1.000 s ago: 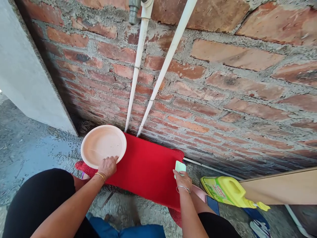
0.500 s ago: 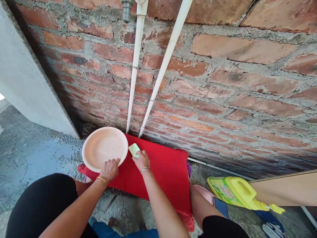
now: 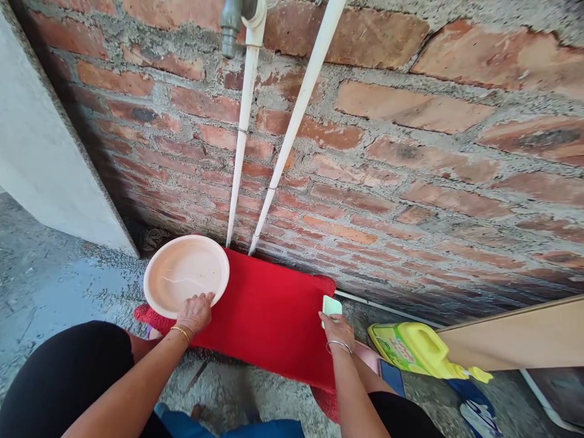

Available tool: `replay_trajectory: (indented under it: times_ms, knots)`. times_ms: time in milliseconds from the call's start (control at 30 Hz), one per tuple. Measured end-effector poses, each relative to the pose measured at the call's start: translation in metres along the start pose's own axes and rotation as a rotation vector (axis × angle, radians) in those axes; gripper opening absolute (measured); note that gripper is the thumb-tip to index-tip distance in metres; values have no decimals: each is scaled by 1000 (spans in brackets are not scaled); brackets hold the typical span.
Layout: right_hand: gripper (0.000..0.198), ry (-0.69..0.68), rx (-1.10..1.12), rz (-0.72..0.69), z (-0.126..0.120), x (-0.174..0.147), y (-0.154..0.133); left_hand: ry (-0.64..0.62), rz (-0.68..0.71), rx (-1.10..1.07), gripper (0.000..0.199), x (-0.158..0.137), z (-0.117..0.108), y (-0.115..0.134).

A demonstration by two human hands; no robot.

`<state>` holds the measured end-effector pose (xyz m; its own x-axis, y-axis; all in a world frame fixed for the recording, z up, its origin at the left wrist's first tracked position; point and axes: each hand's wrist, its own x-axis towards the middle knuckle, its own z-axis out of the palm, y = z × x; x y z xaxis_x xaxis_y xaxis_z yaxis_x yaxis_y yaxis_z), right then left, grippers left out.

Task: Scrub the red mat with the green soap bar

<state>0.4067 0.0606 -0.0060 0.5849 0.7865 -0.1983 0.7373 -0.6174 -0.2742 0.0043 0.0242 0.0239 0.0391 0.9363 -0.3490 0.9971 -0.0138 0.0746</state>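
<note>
My left hand (image 3: 195, 314) is closed over the near right rim of a pale pink plastic basin (image 3: 157, 274). The basin is tilted toward me, with a little water visible inside. It rests at the left end of a wet-looking red cloth (image 3: 269, 316), spread over a low support that the cloth hides. My right hand (image 3: 338, 331) grips a pale green, flat, round-cornered scrubbing brush (image 3: 332, 305) at the cloth's right edge. The brush's underside is hidden from view.
Behind the cloth rises a brick wall (image 3: 387, 164) with two white pipes (image 3: 292, 134) and a grey tap (image 3: 230, 27). On the right lie a yellow detergent jug (image 3: 417, 347) and a slipper (image 3: 479, 417). A grey slab (image 3: 59, 158) stands left; the floor there is wet.
My right hand has carried the brush from beside the basin across the cloth to its right edge. My left hand stays on the rim; the view has shifted slightly.
</note>
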Motion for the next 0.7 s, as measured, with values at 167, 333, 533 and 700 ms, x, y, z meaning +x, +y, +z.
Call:
replay_trajectory:
  times_ms: [167, 333, 533, 700]
  knots:
    - [39, -20, 56, -9, 6, -16, -29, 17, 8, 28, 45, 1, 4, -1]
    - [28, -111, 53, -393, 49, -54, -126, 13, -2, 29, 43, 2, 3, 0]
    - [29, -228, -34, -706, 82, -80, -202, 25, 7, 31, 43, 5, 4, -1]
    - [28, -235, -105, -585, 63, -46, -180, 35, 3, 40, 44, 5, 8, -1]
